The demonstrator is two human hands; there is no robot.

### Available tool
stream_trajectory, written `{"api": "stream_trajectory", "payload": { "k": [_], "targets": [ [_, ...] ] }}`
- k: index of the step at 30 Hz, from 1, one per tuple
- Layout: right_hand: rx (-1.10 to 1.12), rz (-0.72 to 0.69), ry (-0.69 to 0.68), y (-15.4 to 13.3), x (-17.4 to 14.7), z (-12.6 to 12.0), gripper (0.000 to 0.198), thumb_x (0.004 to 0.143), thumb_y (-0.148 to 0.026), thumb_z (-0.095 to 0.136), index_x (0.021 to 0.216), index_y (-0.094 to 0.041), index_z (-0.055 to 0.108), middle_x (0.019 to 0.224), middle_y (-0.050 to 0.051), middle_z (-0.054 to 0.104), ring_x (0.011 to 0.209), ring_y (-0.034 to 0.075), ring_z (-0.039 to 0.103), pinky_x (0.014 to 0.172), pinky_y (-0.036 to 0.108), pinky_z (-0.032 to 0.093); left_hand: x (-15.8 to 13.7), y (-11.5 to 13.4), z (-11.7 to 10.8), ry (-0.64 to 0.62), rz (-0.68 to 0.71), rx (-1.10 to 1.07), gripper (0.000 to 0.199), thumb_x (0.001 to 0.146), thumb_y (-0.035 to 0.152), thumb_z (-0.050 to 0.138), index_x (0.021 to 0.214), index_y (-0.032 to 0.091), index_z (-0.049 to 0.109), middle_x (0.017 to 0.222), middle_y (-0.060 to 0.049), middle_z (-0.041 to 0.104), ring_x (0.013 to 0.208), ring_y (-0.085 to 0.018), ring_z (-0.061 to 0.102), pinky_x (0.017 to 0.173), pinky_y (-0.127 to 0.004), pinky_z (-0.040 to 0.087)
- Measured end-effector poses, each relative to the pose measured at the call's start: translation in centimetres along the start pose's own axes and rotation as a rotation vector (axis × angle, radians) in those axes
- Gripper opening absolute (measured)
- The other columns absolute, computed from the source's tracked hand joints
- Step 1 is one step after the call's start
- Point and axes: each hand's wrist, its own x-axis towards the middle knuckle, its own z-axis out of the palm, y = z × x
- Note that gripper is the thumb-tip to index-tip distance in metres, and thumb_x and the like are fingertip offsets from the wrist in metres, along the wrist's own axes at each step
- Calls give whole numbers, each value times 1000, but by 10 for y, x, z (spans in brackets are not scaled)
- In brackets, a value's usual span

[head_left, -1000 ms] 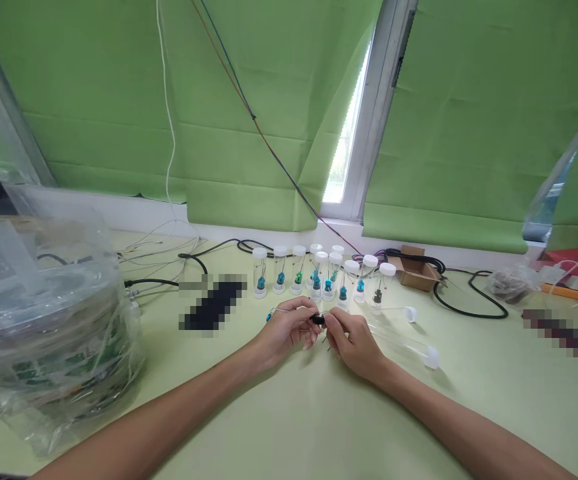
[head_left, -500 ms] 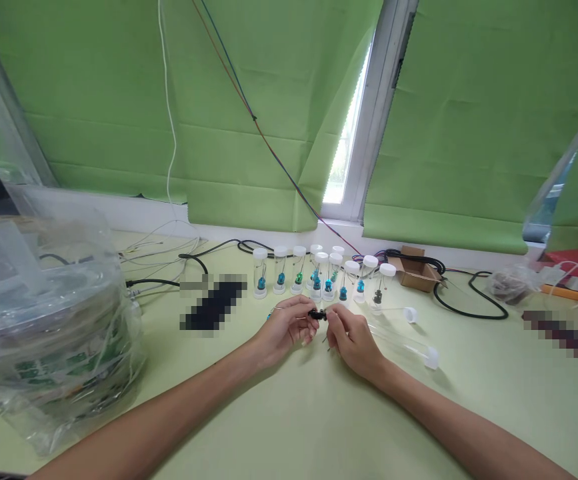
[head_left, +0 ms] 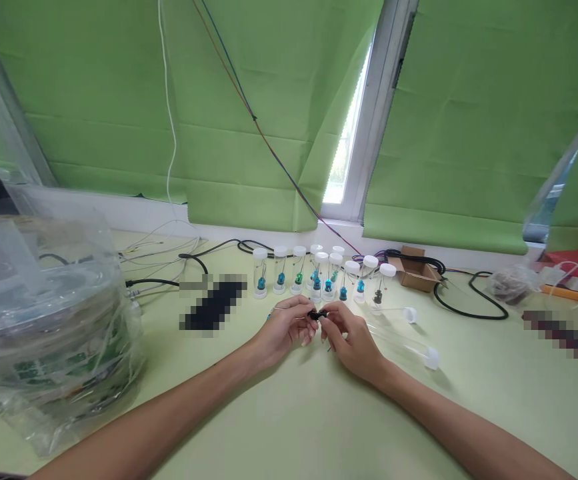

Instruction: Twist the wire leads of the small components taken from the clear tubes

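Both hands meet over the table around a small black part (head_left: 315,314), too small to name more exactly. My left hand (head_left: 289,328) pinches its left end between thumb and fingers. My right hand (head_left: 351,339) is closed on its right end, and a thin dark stick-like piece (head_left: 328,345) shows below the fingers. Just beyond the hands stand several clear tubes (head_left: 299,270) with white caps, each with a small blue, green or dark piece and thin wires inside. Two more clear tubes lie to the right, one of them with its white cap (head_left: 431,359) towards me.
At the left stands a large plastic-wrapped roll (head_left: 53,333). A blurred-out dark object (head_left: 213,305) lies left of the hands. At the back right are a small cardboard box (head_left: 417,272) and looped black cable (head_left: 473,316). Green blinds (head_left: 249,153) hang behind the table.
My right fingers have shifted slightly left and closed in over the right end of the black part. The left hand and the tubes stay put.
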Motion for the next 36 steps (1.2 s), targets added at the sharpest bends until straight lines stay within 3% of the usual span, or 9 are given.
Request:
{"api": "stream_trajectory", "payload": {
  "k": [10, 20, 23, 28, 36],
  "targets": [
    [-94, -11, -20, 2, 1, -2, 38, 99, -38, 32, 67, -21, 45, 54, -3, 53, 46, 10, 46, 52, 23, 38, -3, -1, 2, -28, 12, 76, 13, 81, 27, 63, 78, 17, 56, 62, -5, 64, 50, -12, 56, 46, -22, 42],
    [-81, 10, -3, 3, 2, 0, 47, 100, -39, 27, 62, -20, 46, 47, -3, 50, 45, 10, 46, 54, 24, 38, -3, -3, 3, -50, 2, 68, 11, 82, 25, 61, 80, 16, 56, 63, -5, 63, 50, -12, 56, 46, -21, 41],
    [-60, 32, 38, 0, 2, -1, 42, 100, -40, 30, 70, -19, 50, 55, -2, 54, 45, 9, 46, 50, 23, 38, -2, -2, 2, -28, -8, 25, 10, 82, 24, 61, 80, 16, 56, 63, -5, 63, 49, -10, 55, 46, -20, 41],
    [-16, 13, 55, -3, 1, 0, 23, 95, -37, 45, 109, -20, 50, 74, 0, 60, 52, 10, 50, 48, 22, 39, 0, 1, 2, 40, -15, -52, 6, 80, 19, 61, 79, 15, 57, 62, -3, 60, 55, -10, 56, 46, -17, 40],
    [25, -10, 46, 0, 1, 1, 15, 93, -30, 46, 106, -22, 48, 75, -1, 58, 53, 10, 51, 46, 22, 39, -1, 1, 3, 44, -17, -61, 6, 79, 19, 62, 78, 15, 58, 63, -3, 59, 56, -10, 57, 45, -17, 40]
  ]
}}
